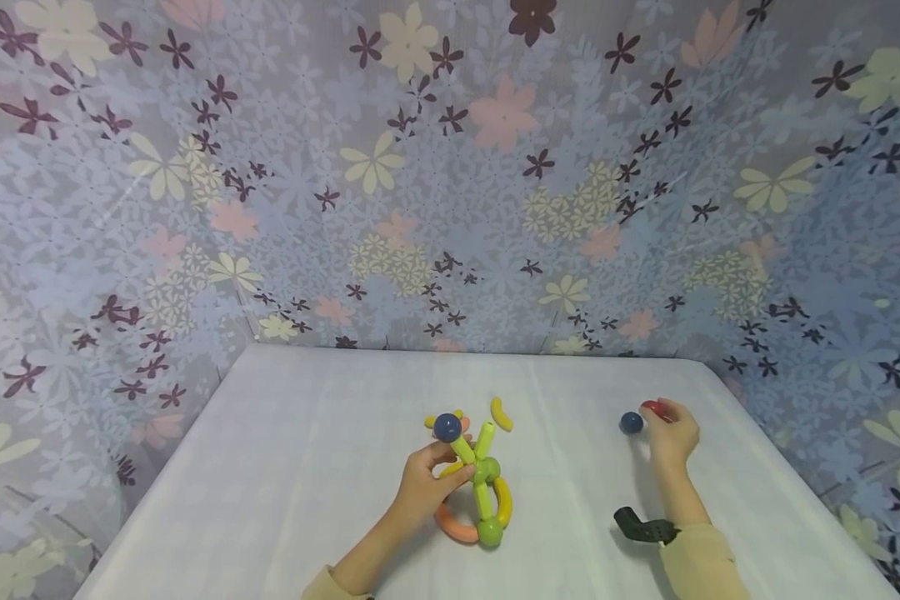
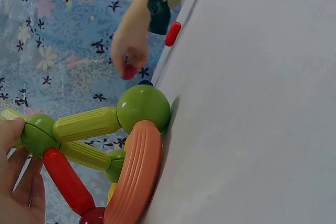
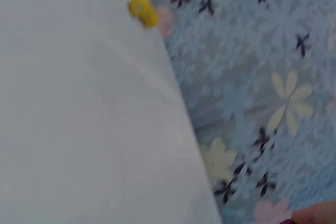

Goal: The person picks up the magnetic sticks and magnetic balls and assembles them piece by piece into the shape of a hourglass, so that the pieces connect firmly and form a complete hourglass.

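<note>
While a flower-patterned backdrop (image 1: 450, 208) rose behind, a white worktop (image 1: 270, 500) carried, near its middle, a toy frame (image 1: 483, 500) of coloured rods and balls. The left hand (image 1: 422, 485) pinched the frame's upper part; the right hand (image 1: 677, 429), well apart, pinched too. A curved yellow rod (image 1: 501, 415) lay beyond the frame. A loose dark blue ball (image 1: 632, 423) sat beside the right hand's red piece (image 1: 653, 407).

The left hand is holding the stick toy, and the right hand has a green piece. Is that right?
Not quite: the piece in the right hand is red, not green, as the head view shows. The left hand does hold the stick toy.
</note>
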`<state>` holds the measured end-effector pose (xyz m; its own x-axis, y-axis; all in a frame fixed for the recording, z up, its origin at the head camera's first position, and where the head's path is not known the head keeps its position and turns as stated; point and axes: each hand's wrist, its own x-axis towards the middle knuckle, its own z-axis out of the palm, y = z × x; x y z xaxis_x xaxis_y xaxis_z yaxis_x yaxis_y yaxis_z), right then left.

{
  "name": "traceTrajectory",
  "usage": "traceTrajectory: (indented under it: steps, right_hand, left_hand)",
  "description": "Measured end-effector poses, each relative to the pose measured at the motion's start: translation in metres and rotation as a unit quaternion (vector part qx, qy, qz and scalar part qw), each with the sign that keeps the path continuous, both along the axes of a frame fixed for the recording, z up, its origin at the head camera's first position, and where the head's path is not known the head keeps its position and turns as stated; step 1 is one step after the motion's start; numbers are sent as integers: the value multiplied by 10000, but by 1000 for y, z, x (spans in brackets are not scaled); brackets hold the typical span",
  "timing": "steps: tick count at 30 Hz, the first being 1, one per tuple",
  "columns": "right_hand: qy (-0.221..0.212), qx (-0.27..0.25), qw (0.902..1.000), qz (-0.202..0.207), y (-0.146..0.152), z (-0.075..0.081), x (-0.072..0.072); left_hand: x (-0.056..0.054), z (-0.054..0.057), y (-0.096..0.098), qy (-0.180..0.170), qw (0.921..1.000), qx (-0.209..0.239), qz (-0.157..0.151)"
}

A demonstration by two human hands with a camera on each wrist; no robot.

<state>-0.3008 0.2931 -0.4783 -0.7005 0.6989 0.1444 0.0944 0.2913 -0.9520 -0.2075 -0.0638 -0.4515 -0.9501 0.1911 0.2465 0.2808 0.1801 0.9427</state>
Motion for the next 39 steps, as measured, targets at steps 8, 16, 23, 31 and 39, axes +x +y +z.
traceTrajectory:
  steps: [8,16,23,31,39]
  right_hand:
    - [287,-641,9949,728,-46,40,15]
    - [593,-1803,9650,1812,-80,54,23]
    - [370,-1834,9439,2722,-112,60,35]
    - [186,-1096,9237,3667,-146,71,49]
    - [170,-773,9022,4240,-164,72,53]
  left_hand:
    - [0,1,0,-53,10000,62,-47]
    - [-1,-1,0,-1,10000,70,-63]
    - [-2,-3,-2,48,9999,115,-95]
    - [-3,-1,-3,93,9999,75,-64]
    - [-3,-1,-3,-39,9998,107,-174]
